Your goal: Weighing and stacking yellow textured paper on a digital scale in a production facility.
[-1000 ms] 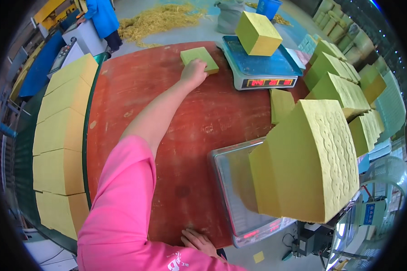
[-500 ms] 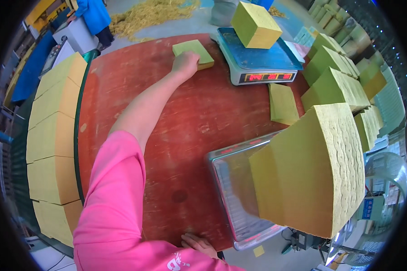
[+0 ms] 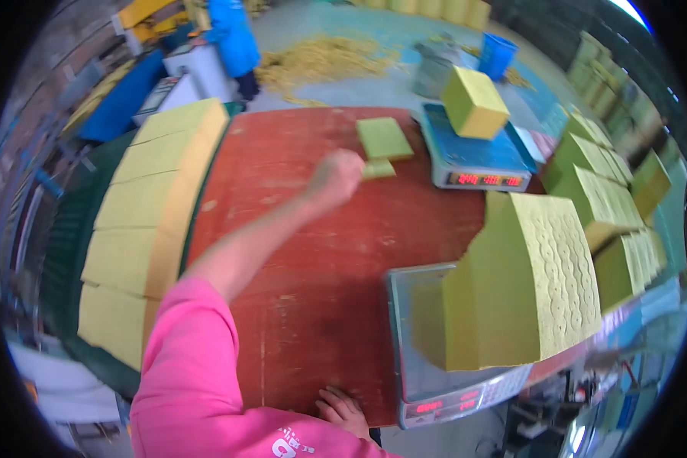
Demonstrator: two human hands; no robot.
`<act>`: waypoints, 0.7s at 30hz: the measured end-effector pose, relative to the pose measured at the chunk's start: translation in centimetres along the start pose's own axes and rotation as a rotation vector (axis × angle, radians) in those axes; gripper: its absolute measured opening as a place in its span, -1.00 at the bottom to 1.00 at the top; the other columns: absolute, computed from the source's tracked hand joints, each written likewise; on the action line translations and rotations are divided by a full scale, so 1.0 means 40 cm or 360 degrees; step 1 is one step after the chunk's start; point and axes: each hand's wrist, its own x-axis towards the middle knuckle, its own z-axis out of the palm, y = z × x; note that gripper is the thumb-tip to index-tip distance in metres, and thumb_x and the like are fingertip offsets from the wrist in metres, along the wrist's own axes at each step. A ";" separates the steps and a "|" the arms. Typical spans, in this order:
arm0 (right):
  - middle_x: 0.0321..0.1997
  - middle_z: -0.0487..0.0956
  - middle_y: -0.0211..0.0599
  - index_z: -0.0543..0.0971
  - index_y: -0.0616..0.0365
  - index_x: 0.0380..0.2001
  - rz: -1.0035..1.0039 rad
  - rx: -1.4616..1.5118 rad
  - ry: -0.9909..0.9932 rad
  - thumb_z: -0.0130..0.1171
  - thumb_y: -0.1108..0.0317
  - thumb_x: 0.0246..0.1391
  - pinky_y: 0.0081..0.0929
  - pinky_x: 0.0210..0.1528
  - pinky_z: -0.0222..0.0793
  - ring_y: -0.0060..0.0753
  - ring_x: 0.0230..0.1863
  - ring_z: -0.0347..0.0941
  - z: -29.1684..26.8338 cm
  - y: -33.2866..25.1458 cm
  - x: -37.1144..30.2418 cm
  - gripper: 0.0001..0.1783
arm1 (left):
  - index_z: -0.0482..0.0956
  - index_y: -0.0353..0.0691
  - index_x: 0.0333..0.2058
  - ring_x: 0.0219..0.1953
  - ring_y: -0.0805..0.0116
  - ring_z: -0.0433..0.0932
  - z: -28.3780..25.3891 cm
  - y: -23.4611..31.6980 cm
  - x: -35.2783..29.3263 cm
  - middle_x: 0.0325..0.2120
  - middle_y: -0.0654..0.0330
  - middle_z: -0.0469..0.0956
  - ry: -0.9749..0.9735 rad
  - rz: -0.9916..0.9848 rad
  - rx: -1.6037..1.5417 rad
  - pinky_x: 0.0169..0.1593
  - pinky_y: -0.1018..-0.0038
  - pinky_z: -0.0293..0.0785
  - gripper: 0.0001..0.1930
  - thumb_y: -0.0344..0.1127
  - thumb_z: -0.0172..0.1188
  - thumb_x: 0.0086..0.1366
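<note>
Just above the middle of the frame, the left hand (image 3: 336, 177) was stretched out over the red-brown bench (image 3: 313, 252) on a bare forearm with a pink sleeve (image 3: 195, 366). Its fingers were curled around the near end of a small yellow-green foam piece (image 3: 379, 169), which stuck out to the right of the hand; motion blur hid whether the piece touched the bench. Just beyond it, toward the top of the frame, a larger flat yellow-green foam slab (image 3: 384, 138) lay on the bench.

At the bottom edge, the right hand (image 3: 343, 410) rested flat on the near rim of the bench, fingers spread and holding nothing.

To the right of the slab, in the upper right, stood a blue-topped weighing scale (image 3: 473, 156) with a red-lit display, and a yellow foam cube (image 3: 475, 103) sat on its platform. In the lower right, a second scale with a steel pan (image 3: 420, 374) carried a large yellow foam block (image 3: 519, 282) with a wavy pattern on its side face. More yellow-green foam blocks (image 3: 603, 191) were stacked along the right edge. A row of yellow foam blocks (image 3: 149, 206) ran down the left side of the bench. In the upper left, a person in a blue top (image 3: 233, 38) stood by a machine, with loose yellow shreds (image 3: 320, 61) on the floor nearby.
</note>
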 end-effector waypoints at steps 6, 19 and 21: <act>-0.03 0.56 -0.07 0.57 0.22 -0.19 -0.0072 0.0424 0.0259 0.14 0.63 -0.10 -0.29 0.01 0.47 0.01 -0.01 0.52 -0.043 -0.022 0.029 -0.68 | 0.56 -0.29 -0.17 -0.05 -0.04 0.51 -0.254 0.424 -0.406 -0.19 0.00 0.56 -0.0269 -0.0664 -0.0096 0.03 0.16 0.43 -0.80 -0.37 0.18 0.24; 0.06 0.50 0.03 0.33 0.30 0.14 0.1517 0.2569 -0.0717 -0.25 0.14 0.38 -0.04 0.06 0.45 0.02 0.01 0.50 -0.208 0.026 -0.063 -0.52 | 0.57 -0.24 -0.31 0.04 0.17 0.50 -0.350 1.217 -0.673 -0.15 0.18 0.59 -0.0235 -0.1177 0.0126 0.10 0.22 0.38 -0.90 -0.38 0.20 0.20; 0.04 0.51 0.00 0.34 0.30 0.12 0.1260 0.2080 -0.0949 -0.16 0.33 0.32 -0.10 -0.05 0.52 -0.02 -0.01 0.52 -0.207 0.040 -0.082 -0.62 | 0.55 -0.25 -0.19 0.04 0.13 0.49 -0.327 1.269 -0.692 -0.14 0.16 0.57 -0.0249 -0.1127 0.0228 0.12 0.23 0.37 -0.76 -0.31 0.24 0.19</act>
